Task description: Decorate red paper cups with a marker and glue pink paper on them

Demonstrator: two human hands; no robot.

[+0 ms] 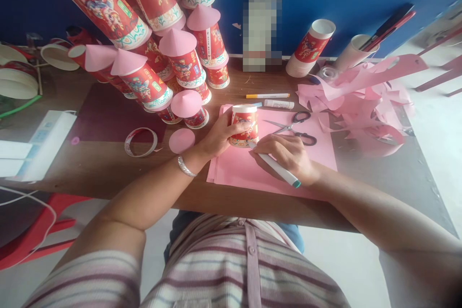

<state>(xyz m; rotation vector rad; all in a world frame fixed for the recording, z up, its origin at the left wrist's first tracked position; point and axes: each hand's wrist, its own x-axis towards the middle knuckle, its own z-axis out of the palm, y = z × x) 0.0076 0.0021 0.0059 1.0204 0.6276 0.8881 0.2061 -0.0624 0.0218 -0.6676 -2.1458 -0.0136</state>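
My left hand (221,135) is wrapped round a red printed paper cup (244,124), whose pale rim faces up. In my right hand (285,154) is a white marker pen (277,169) with a green end; its tip meets the cup's lower band, where coloured marks show. Both hands are above a stack of pink paper sheets (234,173). Scissors (290,127) with black handles lie spread on the sheets, just beyond my right hand. A yellow-and-white marker (267,96) and a white tube-like stick (279,104) rest behind the cup.
Red cup towers with pink paper cones (178,48) stand at the back left. Pink paper scraps (368,101) heap at the right, near a cup holding pens (357,50) and a stack of cups (310,48). A cut cup ring (140,142) and pink disc (181,141) lie left.
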